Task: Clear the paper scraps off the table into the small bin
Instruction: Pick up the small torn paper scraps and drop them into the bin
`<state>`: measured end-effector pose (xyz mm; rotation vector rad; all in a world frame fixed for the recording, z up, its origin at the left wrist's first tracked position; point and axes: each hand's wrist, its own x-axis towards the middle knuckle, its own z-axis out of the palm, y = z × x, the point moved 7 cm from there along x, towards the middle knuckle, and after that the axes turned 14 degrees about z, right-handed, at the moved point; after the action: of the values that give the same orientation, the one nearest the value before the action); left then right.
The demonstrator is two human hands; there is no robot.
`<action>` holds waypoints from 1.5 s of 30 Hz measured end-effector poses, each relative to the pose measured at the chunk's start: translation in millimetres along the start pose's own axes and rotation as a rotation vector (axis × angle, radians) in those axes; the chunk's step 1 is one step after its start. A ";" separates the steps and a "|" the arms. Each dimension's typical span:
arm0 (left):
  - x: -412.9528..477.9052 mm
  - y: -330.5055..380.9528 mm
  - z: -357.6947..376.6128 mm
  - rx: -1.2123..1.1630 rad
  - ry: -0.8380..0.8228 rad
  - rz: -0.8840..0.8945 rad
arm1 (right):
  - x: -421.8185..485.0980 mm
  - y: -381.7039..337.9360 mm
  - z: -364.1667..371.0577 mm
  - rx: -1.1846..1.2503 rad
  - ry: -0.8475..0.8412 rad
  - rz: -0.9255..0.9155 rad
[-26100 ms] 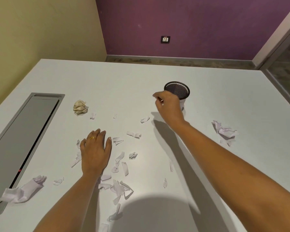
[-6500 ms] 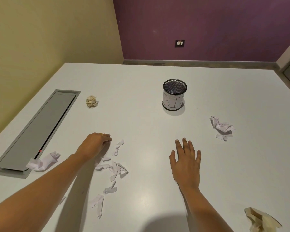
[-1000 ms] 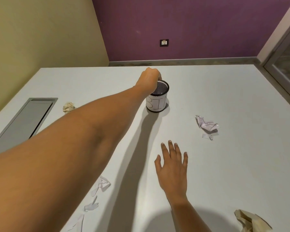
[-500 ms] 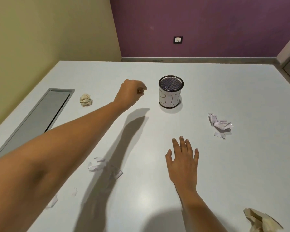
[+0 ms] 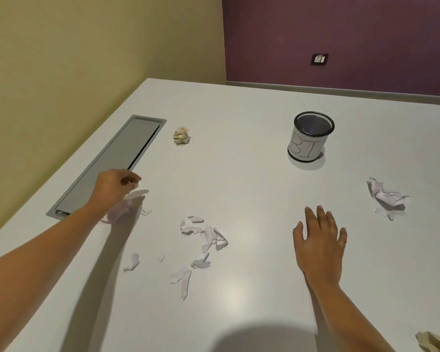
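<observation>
Much is left: torn scraps [image 5: 208, 236] and crumpled wads [image 5: 181, 135] litter the worktop [image 5: 239, 179] outside the bin [image 5: 306, 146]; left hand [image 5: 114, 185] fingers curl, hold unclear, right hand [image 5: 319, 246] lies flat.

The left arm reaches forward from the lower left. The left hand [image 5: 113, 185] is palm down, with its fingers [image 5: 134, 177] curled toward the thumb; whether they pinch anything I cannot tell. The right hand [image 5: 320, 246] lies flat on the bench [image 5: 239, 161], its fingers straight and slightly spread.
</observation>
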<state>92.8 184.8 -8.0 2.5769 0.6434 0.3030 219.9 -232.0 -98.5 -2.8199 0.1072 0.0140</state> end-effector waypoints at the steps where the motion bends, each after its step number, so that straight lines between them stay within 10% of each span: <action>1: -4.1 -5.1 -2.2 0.009 -0.020 -0.021 | -0.3 -0.1 -0.4 0.003 -0.001 0.001; 19: -50.8 -23.4 28.8 0.548 -0.191 0.048 | -0.9 -0.6 -1.2 0.043 0.026 -0.019; 34: -48.5 -31.6 10.4 0.171 0.055 -0.093 | -0.9 -0.9 -1.2 0.041 0.024 -0.017; 45: 35.7 97.1 9.7 -0.052 0.094 0.220 | -0.7 1.1 -1.0 0.030 0.012 -0.001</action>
<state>164.4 122.5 34.4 2.5986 0.3777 0.5086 219.2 -233.3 -97.9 -2.7903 0.1086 -0.0052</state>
